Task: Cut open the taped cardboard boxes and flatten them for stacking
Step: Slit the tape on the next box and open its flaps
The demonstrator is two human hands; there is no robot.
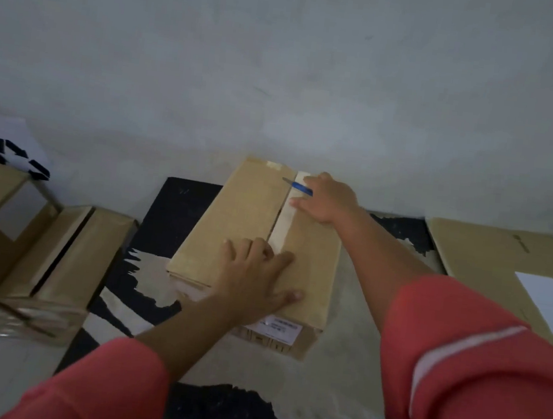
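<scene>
box [249, 227] under both hands | left hand [257, 272] flat on top | right hand [324, 197] gripping cutter [300, 187]

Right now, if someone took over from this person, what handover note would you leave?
Left hand: flat on the near end of the box, steadying it.
Right hand: grips the cutter, blade at the far end of the tape.
The box lies on the mat. Flat cardboard lies at right and more boxes sit at left.
Done: one piece seems already flattened.
Left: slit the tape, which looks uncut, flatten this box, then do those at left.
</scene>
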